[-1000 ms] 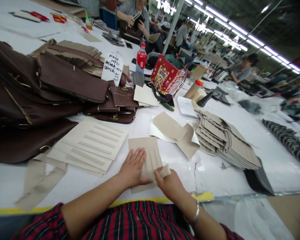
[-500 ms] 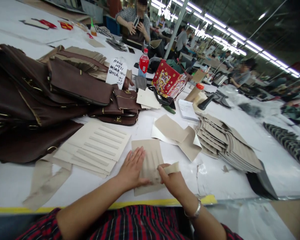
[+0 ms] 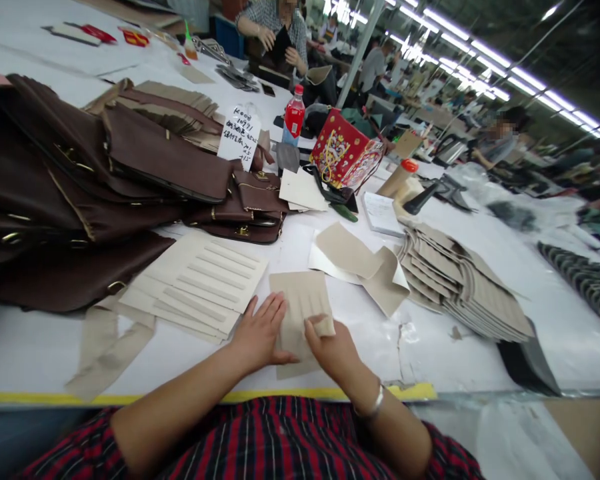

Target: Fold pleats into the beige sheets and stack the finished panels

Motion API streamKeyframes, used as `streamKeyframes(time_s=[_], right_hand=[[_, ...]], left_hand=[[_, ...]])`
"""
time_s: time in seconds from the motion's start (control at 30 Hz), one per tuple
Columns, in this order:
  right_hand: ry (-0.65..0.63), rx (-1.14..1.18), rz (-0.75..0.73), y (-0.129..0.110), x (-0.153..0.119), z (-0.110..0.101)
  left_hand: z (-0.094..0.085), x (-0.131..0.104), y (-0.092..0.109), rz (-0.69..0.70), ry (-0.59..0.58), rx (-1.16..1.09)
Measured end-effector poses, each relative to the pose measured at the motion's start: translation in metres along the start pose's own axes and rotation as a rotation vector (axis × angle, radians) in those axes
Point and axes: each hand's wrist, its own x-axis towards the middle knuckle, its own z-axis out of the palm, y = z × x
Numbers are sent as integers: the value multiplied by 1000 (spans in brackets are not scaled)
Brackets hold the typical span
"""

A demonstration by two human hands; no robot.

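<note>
A beige rectangular sheet (image 3: 303, 293) with faint lengthwise ridges lies flat on the table before me. Over its left edge rests my left hand (image 3: 260, 337), fingers stretched out and thumb apart, pressing on it. My right hand (image 3: 336, 350) is closed round a small cream folded piece (image 3: 325, 325), held low over the sheet's right half; its kind is not clear. To the left, fanned cream panels (image 3: 207, 277) carry greyish strips. Right of the sheet lie loose beige pieces with a white backing (image 3: 347, 250).
Brown leather bags (image 3: 165, 157) are heaped at left, with a beige fabric strip (image 3: 87, 360) in front. At right are stacked beige panels (image 3: 465, 280). A red-capped bottle (image 3: 294, 117) and a red patterned bag (image 3: 347, 150) stand behind. Across the table a person handles a dark piece.
My right hand with the cream piece has moved left and slightly up over the sheet. My left hand stays on the sheet's left edge. The whole view has shifted slightly.
</note>
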Motion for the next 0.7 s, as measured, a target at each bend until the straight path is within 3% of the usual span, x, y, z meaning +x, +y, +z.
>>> streamKeyframes(time_s=[0.1, 0.17, 0.37, 0.57, 0.7], right_hand=[[106, 28, 17, -5, 45, 6], [106, 60, 8, -6, 56, 7], [-140, 126, -7, 0, 0, -7], [59, -18, 64, -10, 35, 2], [-42, 30, 115, -4, 1, -4]], left_hand=[[4, -1, -2, 12, 17, -11], [6, -1, -2, 13, 23, -18], [8, -1, -2, 12, 34, -38], [12, -2, -4, 29, 55, -28], [13, -2, -4, 0, 66, -21]])
